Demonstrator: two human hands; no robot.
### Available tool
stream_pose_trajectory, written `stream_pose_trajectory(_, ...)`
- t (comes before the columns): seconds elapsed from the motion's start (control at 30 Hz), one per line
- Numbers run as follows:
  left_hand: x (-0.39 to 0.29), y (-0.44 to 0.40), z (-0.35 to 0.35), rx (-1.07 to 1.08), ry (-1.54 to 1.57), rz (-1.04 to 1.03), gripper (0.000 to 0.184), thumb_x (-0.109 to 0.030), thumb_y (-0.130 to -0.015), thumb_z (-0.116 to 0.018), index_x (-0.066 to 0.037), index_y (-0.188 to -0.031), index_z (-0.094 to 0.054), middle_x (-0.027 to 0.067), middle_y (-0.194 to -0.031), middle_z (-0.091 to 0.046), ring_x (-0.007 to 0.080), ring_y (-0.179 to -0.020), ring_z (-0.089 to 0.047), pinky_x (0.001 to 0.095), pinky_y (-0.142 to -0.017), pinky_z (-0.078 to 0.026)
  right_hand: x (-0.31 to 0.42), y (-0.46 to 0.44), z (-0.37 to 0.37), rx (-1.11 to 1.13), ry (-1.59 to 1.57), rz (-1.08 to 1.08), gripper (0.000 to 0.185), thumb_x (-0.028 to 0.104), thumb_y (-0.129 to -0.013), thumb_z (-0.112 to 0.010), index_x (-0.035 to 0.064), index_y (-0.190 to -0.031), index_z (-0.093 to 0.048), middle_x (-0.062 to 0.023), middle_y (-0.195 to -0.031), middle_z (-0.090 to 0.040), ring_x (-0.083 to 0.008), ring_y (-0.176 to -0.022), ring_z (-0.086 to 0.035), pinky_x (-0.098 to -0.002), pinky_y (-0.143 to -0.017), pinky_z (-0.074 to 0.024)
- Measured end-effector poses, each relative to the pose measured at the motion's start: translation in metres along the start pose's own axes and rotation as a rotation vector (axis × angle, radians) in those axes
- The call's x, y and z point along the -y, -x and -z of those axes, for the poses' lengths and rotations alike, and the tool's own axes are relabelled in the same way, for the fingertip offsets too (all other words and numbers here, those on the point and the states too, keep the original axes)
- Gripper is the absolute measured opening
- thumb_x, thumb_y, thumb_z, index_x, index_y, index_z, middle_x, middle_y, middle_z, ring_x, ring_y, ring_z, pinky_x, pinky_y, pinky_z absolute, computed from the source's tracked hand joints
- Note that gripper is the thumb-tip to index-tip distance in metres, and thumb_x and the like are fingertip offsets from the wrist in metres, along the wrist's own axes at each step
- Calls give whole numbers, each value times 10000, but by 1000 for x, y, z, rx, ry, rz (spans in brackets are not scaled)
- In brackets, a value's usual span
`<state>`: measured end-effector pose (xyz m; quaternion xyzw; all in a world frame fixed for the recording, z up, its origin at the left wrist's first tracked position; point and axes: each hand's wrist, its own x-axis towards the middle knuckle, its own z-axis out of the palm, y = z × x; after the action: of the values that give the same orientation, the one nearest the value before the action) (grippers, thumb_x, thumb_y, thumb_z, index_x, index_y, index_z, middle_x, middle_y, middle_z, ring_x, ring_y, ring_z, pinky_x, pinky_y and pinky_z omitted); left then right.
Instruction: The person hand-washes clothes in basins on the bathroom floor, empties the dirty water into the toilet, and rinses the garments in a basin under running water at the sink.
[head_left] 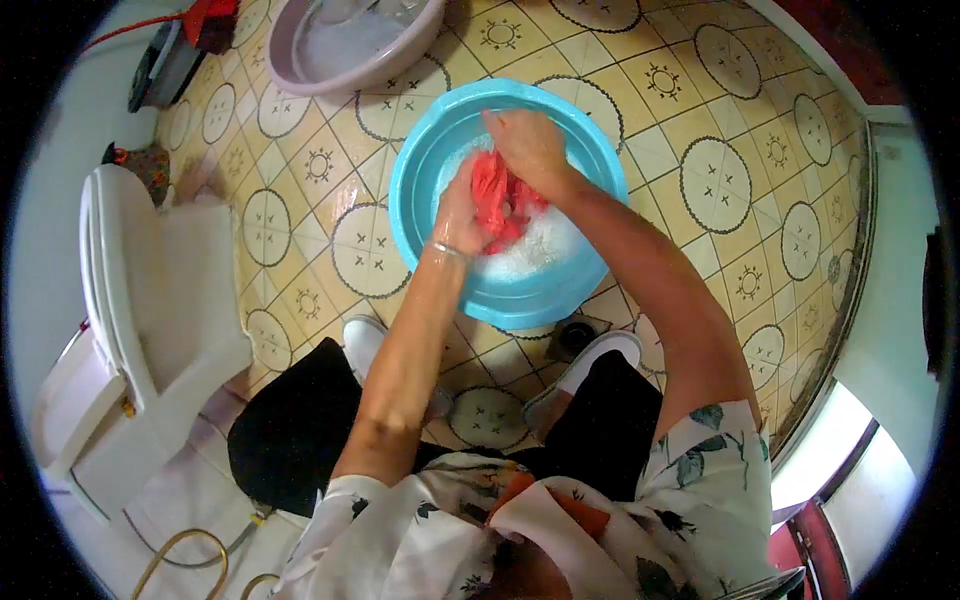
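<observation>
A red cloth, wet and bunched up, is between my two hands inside a light blue plastic basin. My left hand closes on the cloth's left side, low and near the suds. Above and to the right, my right hand grips the upper part of the cloth, its fingers curled and partly hidden. White soapy foam covers the water beneath the cloth. A thin bracelet circles my left wrist.
A pink basin with sudsy water stands on the tiled floor beyond the blue one. At left is a white toilet, with a hose below it. A red broom or dustpan leans at the upper left.
</observation>
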<state>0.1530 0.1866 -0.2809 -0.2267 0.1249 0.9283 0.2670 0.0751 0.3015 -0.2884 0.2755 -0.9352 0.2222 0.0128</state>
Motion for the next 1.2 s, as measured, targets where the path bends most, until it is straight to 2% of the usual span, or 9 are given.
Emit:
stream_pose_trajectory(0.07, -7, -9, 15, -338, -166, -314, 340, -344, -906, -435, -69, -1081, -533, 111, -1056, -592, 258, -1001, -552, 390, -889, -450, -2, 10, -14, 1, -80, -48, 227, 241, -824, -502, 38, -832, -602, -154, -764, -627, -312, -671, -614, -415, -525, -480)
stream_pose_trajectory(0.13, -22, -14, 52, -367, -161, -330, 351, -349, -907, -428, -66, -1089, -529, 114, -1061, -590, 257, -986, -561, 387, -887, -454, -2, 22, -33, 97, -224, -314, 282, 276, -825, -504, 19, -848, -617, -174, -800, -628, -346, -725, -615, -439, -659, -489)
stream_pose_trajectory(0.3, -8, -3, 36, -514, -180, -280, 331, -331, -920, -406, -83, -1105, -526, 69, -1061, -589, 216, -884, -586, 331, -727, -484, -22, 27, -37, 290, -67, -232, 229, 258, -800, -519, 50, -824, -613, -169, -798, -631, -326, -739, -625, -434, -641, -497)
stream_pose_trajectory(0.57, -19, 5, 93, -54, -77, -144, 344, -441, -864, -505, -108, -927, -569, 32, -767, -542, 195, -696, -518, 327, -635, -444, 116, 64, 12, 95, -403, 258, 173, 215, -774, -532, 69, -864, -555, -138, -832, -564, -298, -645, -601, -431, -541, -465)
stream_pose_trajectory(0.67, 7, -7, 97, -498, -666, -644, 310, -418, -873, -494, -121, -935, -557, 41, -785, -567, 196, -676, -534, 323, -576, -440, 102, 55, 15, 122, -220, 270, 181, 243, -752, -556, 80, -831, -561, -113, -738, -570, -282, -587, -594, -418, -530, -466)
stream_pose_trajectory(0.9, 18, 8, -10, -320, -57, -189, 279, -329, -912, -411, -133, -1072, -528, 50, -903, -612, 224, -796, -599, 406, -696, -496, 41, 13, 9, -44, -48, -106, 169, 249, -738, -580, 116, -633, -568, -84, -644, -594, -270, -540, -589, -391, -505, -473)
stream_pose_trajectory(1.03, 6, 33, 23, -97, -325, -429, 256, -261, -877, -465, -114, -1072, -542, 67, -923, -607, 220, -844, -596, 396, -814, -462, 97, 47, 20, -15, -200, 285, 127, 186, -777, -522, 90, -711, -571, -122, -677, -598, -291, -615, -607, -421, -521, -484)
stream_pose_trajectory(1.13, -4, 30, 3, -288, -1384, -418, 392, -249, -867, -429, -66, -1211, -473, 174, -1126, -556, 268, -998, -564, 419, -884, -430, 70, 28, 17, -1, -169, 298, 130, 188, -783, -514, 77, -749, -571, -139, -686, -595, -304, -629, -607, -446, -529, -478)
stream_pose_trajectory(1.2, -2, 17, -15, -332, -539, -265, 387, -294, -908, -373, -54, -1191, -479, 157, -1140, -550, 270, -1025, -547, 404, -918, -418, 20, 2, 11, 96, -105, 60, 215, 235, -817, -478, 47, -778, -575, -170, -742, -598, -343, -696, -593, -464, -603, -462)
